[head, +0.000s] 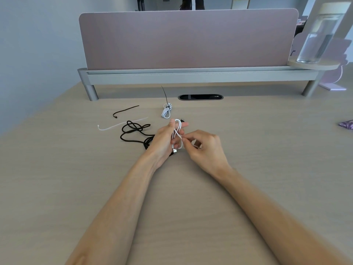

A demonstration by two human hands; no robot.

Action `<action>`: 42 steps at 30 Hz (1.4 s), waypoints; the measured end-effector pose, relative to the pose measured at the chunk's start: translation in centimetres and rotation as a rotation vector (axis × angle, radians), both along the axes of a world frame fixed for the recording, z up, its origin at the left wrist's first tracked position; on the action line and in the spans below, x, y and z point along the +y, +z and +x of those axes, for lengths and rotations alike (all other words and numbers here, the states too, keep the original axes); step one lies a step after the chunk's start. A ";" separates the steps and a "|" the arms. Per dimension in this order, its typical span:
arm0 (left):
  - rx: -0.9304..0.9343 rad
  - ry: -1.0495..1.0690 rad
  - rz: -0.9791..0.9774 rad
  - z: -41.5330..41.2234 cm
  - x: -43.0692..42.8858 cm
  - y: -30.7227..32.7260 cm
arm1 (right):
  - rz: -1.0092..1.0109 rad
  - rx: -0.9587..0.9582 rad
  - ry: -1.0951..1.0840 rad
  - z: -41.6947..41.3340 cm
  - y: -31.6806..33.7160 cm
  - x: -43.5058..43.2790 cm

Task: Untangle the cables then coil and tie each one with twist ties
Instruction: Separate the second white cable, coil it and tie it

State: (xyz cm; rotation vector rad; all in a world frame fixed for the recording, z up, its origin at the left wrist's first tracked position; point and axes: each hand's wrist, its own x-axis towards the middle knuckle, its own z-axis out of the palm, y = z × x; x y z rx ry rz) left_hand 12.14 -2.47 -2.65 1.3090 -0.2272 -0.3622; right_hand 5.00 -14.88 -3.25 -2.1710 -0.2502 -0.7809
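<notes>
A white cable (178,133) is looped around the fingers of my left hand (164,142), its USB plug hanging below the palm. My right hand (205,145) pinches the same cable just to the right of those loops. A loose black cable (133,132) lies tangled on the desk, left of my left hand and partly hidden under it. Farther back a small coiled white cable (166,111) lies bound with a black tie. A black tie (125,111) and a white tie (122,123) rest on the desk at the left.
A pink divider panel (188,39) on a grey rail closes off the back of the wooden desk (191,197). A black cable port (200,97) sits in front of it. A water bottle (319,33) stands on a round shelf at the right. A purple packet (346,124) lies at the right edge.
</notes>
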 end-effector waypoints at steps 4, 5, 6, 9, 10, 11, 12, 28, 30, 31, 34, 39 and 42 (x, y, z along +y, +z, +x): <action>0.014 0.013 -0.039 -0.2 0.0 0.1 | 0.048 0.110 0.009 0.2 0.1 0.0; 0.030 0.013 -0.060 -0.2 0.0 0.2 | 0.049 0.120 0.017 0.2 0.0 0.0; 0.053 0.008 -0.085 -0.3 0.0 0.4 | 0.044 0.125 0.034 0.3 -0.1 -0.1; 0.115 -0.031 -0.178 -0.5 0.2 0.9 | 0.008 0.159 0.093 0.5 -0.6 -0.1; 0.125 -0.035 -0.199 -0.4 0.3 1.0 | -0.008 0.170 0.099 0.5 -0.8 0.0; 0.130 -0.031 -0.211 -0.4 0.4 1.1 | -0.019 0.177 0.097 0.6 -0.9 -0.1; 0.134 -0.018 -0.216 -0.3 0.5 1.0 | -0.023 0.183 0.094 0.6 -1.0 -0.1; 0.044 0.108 0.108 -0.7 0.3 1.2 | -0.106 0.343 0.163 0.7 -0.6 -1.3; -0.027 0.103 0.264 -0.9 0.2 1.0 | -0.241 0.302 0.129 0.7 -0.4 -1.9; -0.062 0.095 0.334 -0.9 0.2 0.9 | -0.321 0.275 0.091 0.7 -0.2 -2.3; -0.122 0.051 0.496 -1.0 0.2 0.7 | -0.453 0.220 -0.030 0.4 0.4 -3.0; -0.208 -0.077 0.686 -1.2 0.1 1.2 | -0.423 0.289 -0.189 0.7 0.9 -3.4; -0.198 -0.166 0.686 -1.3 0.1 1.5 | -0.426 0.353 -0.233 0.8 1.0 -3.9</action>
